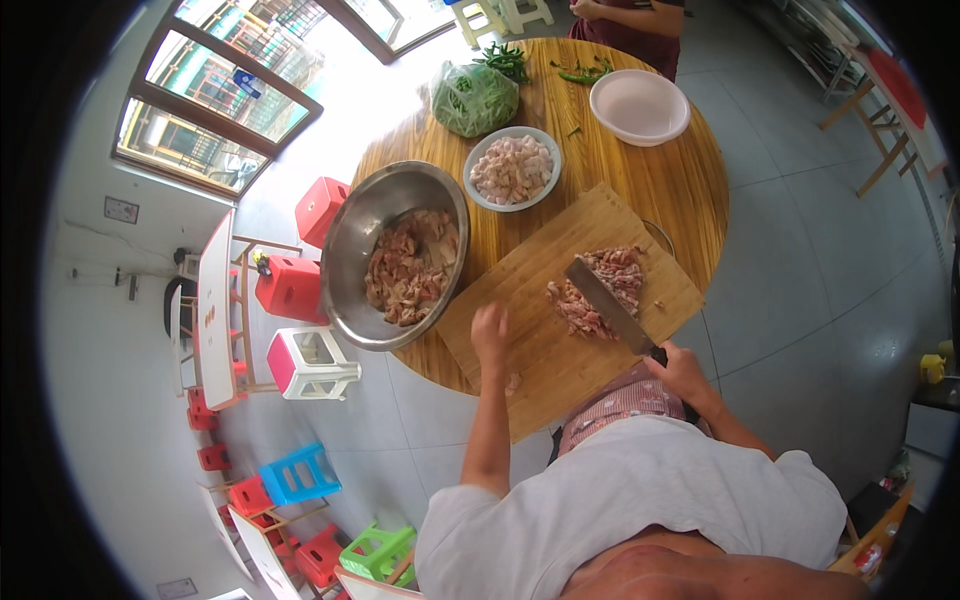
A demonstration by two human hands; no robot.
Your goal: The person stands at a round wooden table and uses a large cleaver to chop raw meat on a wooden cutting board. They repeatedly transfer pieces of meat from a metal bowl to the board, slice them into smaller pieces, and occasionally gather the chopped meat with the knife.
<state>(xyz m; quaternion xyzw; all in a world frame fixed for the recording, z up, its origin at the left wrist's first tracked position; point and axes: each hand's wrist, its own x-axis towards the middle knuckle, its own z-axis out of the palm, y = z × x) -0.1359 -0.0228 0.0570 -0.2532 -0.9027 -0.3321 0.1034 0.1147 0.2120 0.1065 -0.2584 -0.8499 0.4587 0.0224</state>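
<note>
My right hand (681, 373) grips the black handle of a cleaver (611, 307). Its broad blade lies over a heap of chopped raw meat (616, 274) on a wooden cutting board (517, 300). Above the board's left part is my left hand (490, 330), its fingers curled; whether it holds anything cannot be made out. A small scrap of meat (514, 383) lies on the board near my left forearm. Left of the board, a large steel basin (345, 247) contains raw meat pieces (409, 274). Pale diced meat (512, 169) fills a white bowl (475, 196) beyond the board.
The round wooden table (675, 180) also bears a bag of green vegetables (474, 101), green peppers (581, 75) and a white plastic basin (640, 109). A person (630, 22) stands at its far side. Red stools (289, 289) and a white stool (315, 364) are on the left.
</note>
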